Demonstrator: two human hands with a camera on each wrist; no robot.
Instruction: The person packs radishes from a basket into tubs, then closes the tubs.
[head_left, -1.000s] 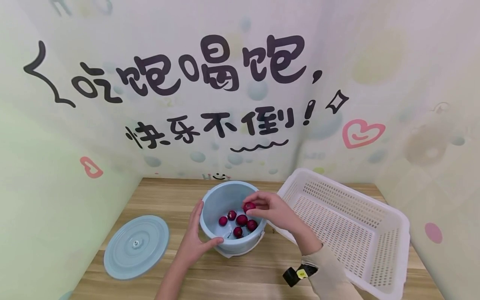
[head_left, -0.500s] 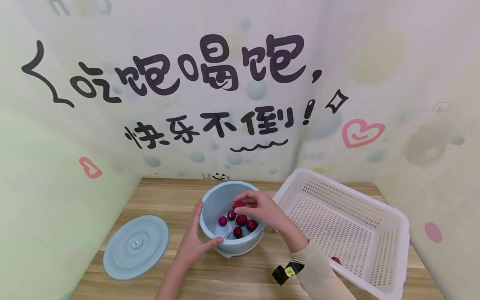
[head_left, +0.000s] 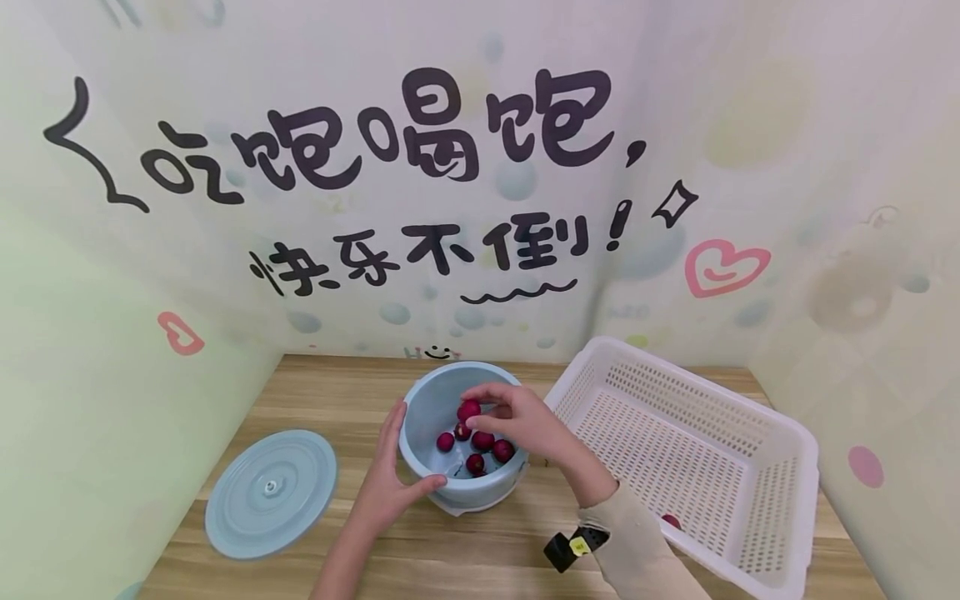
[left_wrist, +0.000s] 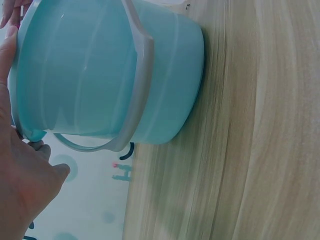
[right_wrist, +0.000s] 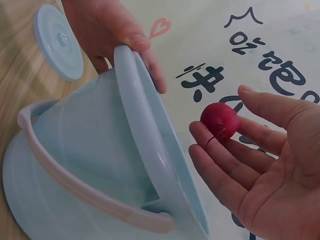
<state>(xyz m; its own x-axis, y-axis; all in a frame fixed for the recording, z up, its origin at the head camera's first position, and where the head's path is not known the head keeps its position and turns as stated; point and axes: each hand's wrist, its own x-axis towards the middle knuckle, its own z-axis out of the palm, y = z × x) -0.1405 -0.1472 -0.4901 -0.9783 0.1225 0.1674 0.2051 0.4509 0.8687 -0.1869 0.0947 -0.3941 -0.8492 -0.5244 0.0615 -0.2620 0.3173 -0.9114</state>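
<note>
A light blue bucket [head_left: 427, 392] stands on the table with several red radishes [head_left: 483, 440] inside. My left hand [head_left: 390, 479] holds it by the near left rim, thumb over the edge and fingers along the outer side. My right hand [head_left: 521, 421] is over the bucket's mouth. Beside its fingertips is one radish [right_wrist: 220, 121], a thin root trailing from it. In the right wrist view the thumb stands clear of this radish and the fingers [right_wrist: 220, 172] are loosely spread. Whether the fingers still touch it, I cannot tell.
To the right stands a white perforated basket [head_left: 798, 500], a radish [head_left: 671, 521] lying near its front wall. A blue lid [head_left: 272, 487] lies on the wooden table [head_left: 450, 558] at left. The bucket's handle [left_wrist: 142, 85] hangs down its side. A printed curtain rises behind.
My right hand has moved left over the bucket with a radish, and its thumb has come away from it. The moving arm uncovers a radish in the basket. My left hand stays put.
</note>
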